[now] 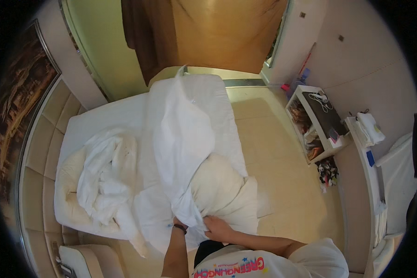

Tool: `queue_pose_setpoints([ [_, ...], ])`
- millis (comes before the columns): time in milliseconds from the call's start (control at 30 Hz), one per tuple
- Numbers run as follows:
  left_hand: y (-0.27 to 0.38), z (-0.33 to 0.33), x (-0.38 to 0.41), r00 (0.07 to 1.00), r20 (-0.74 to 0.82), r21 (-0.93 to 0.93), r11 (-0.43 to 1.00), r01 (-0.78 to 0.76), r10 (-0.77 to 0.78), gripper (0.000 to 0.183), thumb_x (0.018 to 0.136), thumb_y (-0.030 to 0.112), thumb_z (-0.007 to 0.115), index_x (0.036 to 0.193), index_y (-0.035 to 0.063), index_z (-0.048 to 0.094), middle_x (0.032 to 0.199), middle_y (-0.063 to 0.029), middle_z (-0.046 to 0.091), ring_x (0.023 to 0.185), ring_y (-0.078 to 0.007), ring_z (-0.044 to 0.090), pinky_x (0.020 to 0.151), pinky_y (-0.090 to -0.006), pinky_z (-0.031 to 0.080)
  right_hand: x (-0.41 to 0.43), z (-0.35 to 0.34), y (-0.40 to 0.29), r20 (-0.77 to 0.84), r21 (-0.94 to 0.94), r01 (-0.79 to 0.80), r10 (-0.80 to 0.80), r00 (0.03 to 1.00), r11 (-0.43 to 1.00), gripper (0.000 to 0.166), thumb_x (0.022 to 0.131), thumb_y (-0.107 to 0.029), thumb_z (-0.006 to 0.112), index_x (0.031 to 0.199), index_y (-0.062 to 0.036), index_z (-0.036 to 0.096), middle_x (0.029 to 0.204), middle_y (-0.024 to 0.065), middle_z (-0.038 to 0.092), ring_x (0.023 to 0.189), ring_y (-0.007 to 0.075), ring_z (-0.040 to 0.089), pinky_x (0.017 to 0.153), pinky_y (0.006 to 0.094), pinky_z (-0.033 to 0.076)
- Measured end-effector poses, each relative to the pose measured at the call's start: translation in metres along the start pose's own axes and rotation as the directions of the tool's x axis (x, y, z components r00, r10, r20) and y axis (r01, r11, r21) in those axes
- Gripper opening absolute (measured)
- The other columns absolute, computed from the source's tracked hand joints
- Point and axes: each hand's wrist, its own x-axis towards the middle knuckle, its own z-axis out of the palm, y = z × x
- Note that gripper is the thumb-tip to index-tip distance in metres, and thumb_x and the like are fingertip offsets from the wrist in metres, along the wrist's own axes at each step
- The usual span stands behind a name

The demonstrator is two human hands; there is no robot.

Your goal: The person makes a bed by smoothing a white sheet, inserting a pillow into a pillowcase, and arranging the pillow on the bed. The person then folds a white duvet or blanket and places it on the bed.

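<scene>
A white fabric cover (184, 135) stretches in a long strip across the bed, from its far side to my hands. My right hand (217, 227) is closed on the near edge of this cover, beside a cream quilt (217, 182) that bulges out from under it. My left hand (179, 222) is at the cover's near left corner and grips the cloth there, its fingers mostly hidden in the folds. A dark band circles my left wrist. The quilt's right part hangs over the mattress (234, 139) edge.
Crumpled white and cream bedding (106, 180) lies by the padded headboard (36, 184). A nightstand (87, 260) stands at lower left. To the right are tiled floor (274, 146), a shelf unit (307, 128) with a cable on top, and a narrow ledge (366, 163) holding folded towels (368, 128).
</scene>
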Motion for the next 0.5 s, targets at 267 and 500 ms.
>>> queue_pose_setpoints([
  [267, 0.007, -0.075, 0.016, 0.196, 0.128, 0.887, -0.024, -0.461, 0.972, 0.033, 0.089, 0.024, 0.058, 0.11, -0.0013, 0.056, 0.109, -0.0167, 0.058, 0.1, -0.0277, 0.055, 0.085, -0.035, 0.045, 0.052, -0.006, 0.085, -0.51, -0.141, -0.143, 0.052, 0.858, 0.98, 0.038, 0.072, -0.013, 0.062, 0.107, 0.0007, 0.056, 0.116, 0.0202, 0.053, 0.108, 0.0371, 0.048, 0.09, 0.0457, 0.04],
  [500, 0.092, 0.037, 0.037, 0.342, 0.196, 0.84, 0.022, -0.542, 0.919, 0.024, 0.086, 0.023, 0.06, 0.096, 0.0027, 0.064, 0.091, -0.0143, 0.064, 0.084, -0.0311, 0.061, 0.076, -0.0363, 0.048, 0.142, -0.065, 0.115, -0.39, -0.179, -0.226, 0.142, 0.91, 0.958, 0.068, 0.078, -0.046, 0.062, 0.139, -0.0325, 0.036, 0.145, 0.0192, 0.027, 0.131, 0.042, 0.027, 0.1, 0.0565, 0.03],
])
